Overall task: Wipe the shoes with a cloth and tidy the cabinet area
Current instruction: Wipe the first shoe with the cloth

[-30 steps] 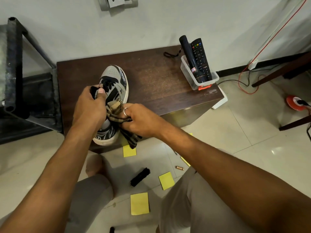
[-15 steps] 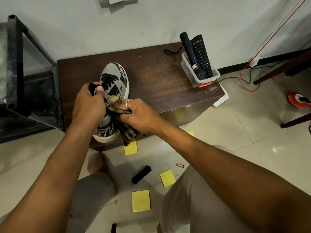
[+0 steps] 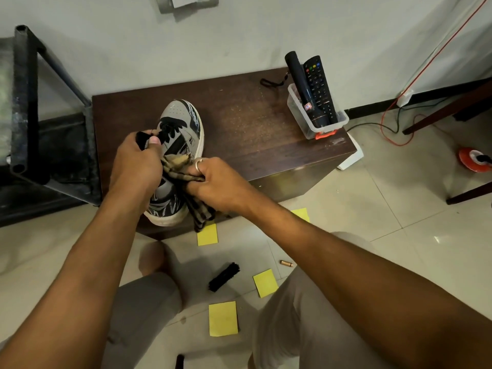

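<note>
The shoe sits on the near left part of the dark cabinet, toe toward the wall and heel at the front edge, close to me. My left hand holds it steady, thumb and fingers pinching the black tongue just as they did a second ago. My right hand is curled round the bunched striped cloth, and over the last second it has crept a little up the shoe's side, from the mid-panel toward the laces, while a tail of cloth hangs over the cabinet's edge. I judge the wiping stroke is still underway, working forward along this side; the toe and the far side look untouched by it. Farther out, a clear box at the cabinet's right end holds a remote and a dark torch. On the floor below lie yellow notes and a black brush, so the tidying has yet to begin.
</note>
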The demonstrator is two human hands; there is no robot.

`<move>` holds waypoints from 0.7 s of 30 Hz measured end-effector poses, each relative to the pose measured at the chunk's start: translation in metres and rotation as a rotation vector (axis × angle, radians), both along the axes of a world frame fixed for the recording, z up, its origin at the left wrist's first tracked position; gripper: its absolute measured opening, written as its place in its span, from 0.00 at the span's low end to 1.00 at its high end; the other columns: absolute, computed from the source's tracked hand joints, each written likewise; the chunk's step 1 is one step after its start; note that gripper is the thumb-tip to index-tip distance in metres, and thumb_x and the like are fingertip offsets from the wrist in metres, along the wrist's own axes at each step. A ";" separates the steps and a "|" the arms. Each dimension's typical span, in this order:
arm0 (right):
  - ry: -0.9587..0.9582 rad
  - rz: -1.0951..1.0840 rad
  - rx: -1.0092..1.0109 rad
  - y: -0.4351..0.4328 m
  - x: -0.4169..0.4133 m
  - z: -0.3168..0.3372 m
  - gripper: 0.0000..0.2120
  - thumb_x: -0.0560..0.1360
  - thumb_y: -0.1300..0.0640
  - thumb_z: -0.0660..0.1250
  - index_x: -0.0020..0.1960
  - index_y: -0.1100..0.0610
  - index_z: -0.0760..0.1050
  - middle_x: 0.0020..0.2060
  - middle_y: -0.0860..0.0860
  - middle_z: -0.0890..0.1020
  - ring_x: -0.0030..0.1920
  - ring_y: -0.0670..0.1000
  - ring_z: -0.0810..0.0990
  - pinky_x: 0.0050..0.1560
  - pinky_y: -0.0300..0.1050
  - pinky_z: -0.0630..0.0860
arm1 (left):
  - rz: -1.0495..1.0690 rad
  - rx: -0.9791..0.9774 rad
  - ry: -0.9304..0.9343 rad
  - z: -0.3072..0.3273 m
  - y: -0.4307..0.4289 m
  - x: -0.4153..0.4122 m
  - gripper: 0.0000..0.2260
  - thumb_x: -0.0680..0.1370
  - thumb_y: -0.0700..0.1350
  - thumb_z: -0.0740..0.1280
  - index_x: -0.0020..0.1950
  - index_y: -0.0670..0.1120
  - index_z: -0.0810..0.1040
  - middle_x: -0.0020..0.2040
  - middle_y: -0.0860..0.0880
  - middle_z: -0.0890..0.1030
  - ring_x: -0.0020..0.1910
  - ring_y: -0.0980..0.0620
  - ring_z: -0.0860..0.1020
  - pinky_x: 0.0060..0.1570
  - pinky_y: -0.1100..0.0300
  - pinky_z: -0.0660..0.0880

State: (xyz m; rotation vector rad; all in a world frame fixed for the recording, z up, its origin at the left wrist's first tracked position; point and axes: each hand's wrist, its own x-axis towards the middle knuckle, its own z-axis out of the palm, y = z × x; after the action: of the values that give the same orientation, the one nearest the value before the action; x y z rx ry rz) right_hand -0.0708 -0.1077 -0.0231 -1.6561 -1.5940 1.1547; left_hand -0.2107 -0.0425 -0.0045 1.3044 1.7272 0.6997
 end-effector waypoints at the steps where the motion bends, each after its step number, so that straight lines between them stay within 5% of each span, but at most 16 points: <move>1: 0.015 0.036 -0.030 0.000 0.005 0.004 0.09 0.76 0.65 0.68 0.38 0.61 0.80 0.35 0.54 0.80 0.35 0.48 0.79 0.40 0.47 0.77 | -0.001 -0.005 0.000 0.001 0.000 0.001 0.12 0.83 0.55 0.59 0.65 0.58 0.77 0.55 0.54 0.78 0.55 0.48 0.76 0.55 0.51 0.73; 5: 0.053 0.108 -0.162 0.003 0.024 0.009 0.19 0.75 0.65 0.69 0.27 0.52 0.73 0.28 0.47 0.74 0.30 0.43 0.70 0.38 0.43 0.69 | -0.013 -0.001 0.020 0.002 -0.005 0.004 0.12 0.84 0.55 0.59 0.65 0.59 0.76 0.54 0.54 0.78 0.54 0.48 0.77 0.55 0.51 0.73; 8: 0.170 -0.202 -0.065 0.013 0.024 0.008 0.23 0.73 0.66 0.69 0.22 0.51 0.70 0.22 0.41 0.69 0.27 0.41 0.67 0.36 0.42 0.65 | -0.040 -0.009 0.038 0.004 -0.004 0.005 0.12 0.84 0.55 0.58 0.65 0.59 0.76 0.53 0.54 0.77 0.49 0.50 0.76 0.51 0.52 0.74; 11: 0.163 -0.466 0.053 0.017 0.008 0.003 0.19 0.75 0.65 0.67 0.27 0.51 0.72 0.24 0.42 0.72 0.25 0.41 0.68 0.30 0.41 0.66 | -0.077 -0.007 0.076 0.007 -0.005 0.004 0.12 0.85 0.55 0.58 0.66 0.58 0.75 0.54 0.53 0.77 0.48 0.50 0.75 0.47 0.54 0.71; 14: 0.024 -0.247 0.041 0.009 -0.012 -0.001 0.09 0.75 0.63 0.67 0.37 0.56 0.80 0.33 0.51 0.80 0.33 0.48 0.77 0.35 0.44 0.74 | -0.059 0.006 0.082 0.005 -0.003 0.002 0.12 0.84 0.55 0.58 0.65 0.58 0.75 0.58 0.51 0.78 0.55 0.46 0.77 0.55 0.49 0.74; 18: 0.175 -0.202 -0.087 0.012 -0.001 -0.003 0.18 0.72 0.65 0.68 0.26 0.54 0.70 0.25 0.49 0.70 0.30 0.47 0.68 0.34 0.44 0.65 | -0.063 0.006 0.097 0.006 -0.002 0.002 0.12 0.85 0.54 0.58 0.66 0.57 0.75 0.58 0.52 0.78 0.56 0.47 0.76 0.53 0.51 0.71; 21: 0.262 -0.487 0.004 0.030 0.014 -0.003 0.17 0.72 0.63 0.69 0.25 0.52 0.75 0.27 0.46 0.75 0.33 0.46 0.72 0.37 0.45 0.70 | -0.116 0.002 0.111 0.007 -0.006 0.002 0.11 0.84 0.55 0.59 0.65 0.58 0.74 0.58 0.51 0.79 0.54 0.47 0.77 0.54 0.50 0.75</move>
State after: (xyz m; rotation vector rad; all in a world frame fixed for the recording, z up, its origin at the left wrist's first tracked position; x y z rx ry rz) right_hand -0.0564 -0.0778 -0.0263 -1.6829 -0.9588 1.0517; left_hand -0.2082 -0.0482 0.0025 1.4566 1.7224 0.5720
